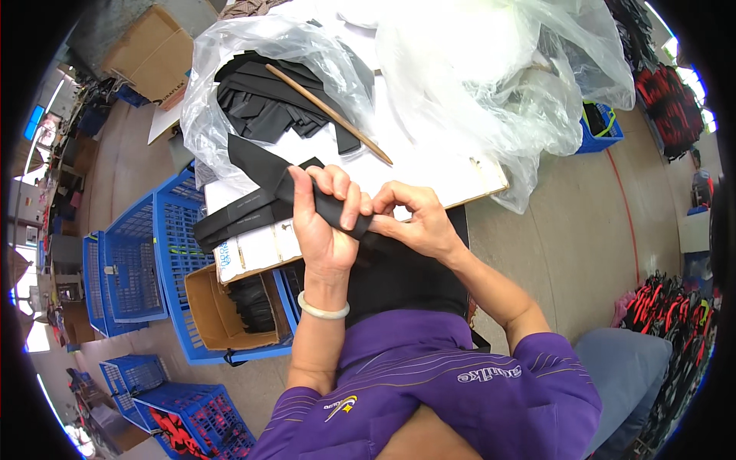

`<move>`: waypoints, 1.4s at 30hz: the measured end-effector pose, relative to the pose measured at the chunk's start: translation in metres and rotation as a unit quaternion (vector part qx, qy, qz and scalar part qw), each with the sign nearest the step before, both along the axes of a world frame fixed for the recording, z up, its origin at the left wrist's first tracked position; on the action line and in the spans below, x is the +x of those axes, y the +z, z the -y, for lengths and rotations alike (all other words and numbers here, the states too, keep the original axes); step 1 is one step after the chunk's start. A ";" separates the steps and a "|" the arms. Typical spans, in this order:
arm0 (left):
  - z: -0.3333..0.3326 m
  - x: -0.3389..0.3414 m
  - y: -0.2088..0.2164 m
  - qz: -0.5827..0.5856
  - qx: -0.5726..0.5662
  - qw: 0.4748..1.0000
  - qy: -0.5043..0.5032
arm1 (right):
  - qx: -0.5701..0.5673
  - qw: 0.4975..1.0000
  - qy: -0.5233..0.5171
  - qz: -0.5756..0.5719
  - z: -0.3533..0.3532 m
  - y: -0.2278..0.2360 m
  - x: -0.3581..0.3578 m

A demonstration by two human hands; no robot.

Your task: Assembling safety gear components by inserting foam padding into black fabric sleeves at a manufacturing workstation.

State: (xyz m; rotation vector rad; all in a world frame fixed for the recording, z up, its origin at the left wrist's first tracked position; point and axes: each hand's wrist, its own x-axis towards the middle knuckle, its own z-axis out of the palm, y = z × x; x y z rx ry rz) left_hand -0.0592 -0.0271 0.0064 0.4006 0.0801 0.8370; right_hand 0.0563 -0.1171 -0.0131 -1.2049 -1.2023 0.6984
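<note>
My left hand (326, 230) is closed around a flat black fabric strip (257, 163), whose loose end reaches up and left over the white tabletop (418, 165). At the strip's near end, the thumb and fingers of my right hand (422, 221) are pinched together on it, close beside my left fingers. More black strips (234, 221) lie flat by the table's left edge, just left of my left wrist. Beyond my hands, an opened clear plastic bag (201, 100) holds a heap of black strips (264, 100). A pointed wooden stick (330, 113) lies slantwise across that heap.
Crumpled clear plastic sheeting (491, 92) covers the far right of the table. Below its left edge, a blue crate (172, 253) holds a cardboard box (205, 310) with black pieces inside. Further blue crates (134, 264) stand left. A grey-blue padded shape (625, 360) is at my right.
</note>
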 end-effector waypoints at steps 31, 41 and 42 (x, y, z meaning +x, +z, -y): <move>0.045 0.019 -0.094 -0.505 0.769 0.384 0.083 | 0.000 0.854 -0.207 0.478 0.071 -0.103 0.099; 0.058 0.028 -0.105 -0.517 0.746 0.400 0.131 | 0.021 0.856 -0.250 0.451 0.077 -0.114 0.095; 0.059 0.029 -0.106 -0.521 0.751 0.384 0.132 | 0.020 0.857 -0.250 0.451 0.077 -0.115 0.095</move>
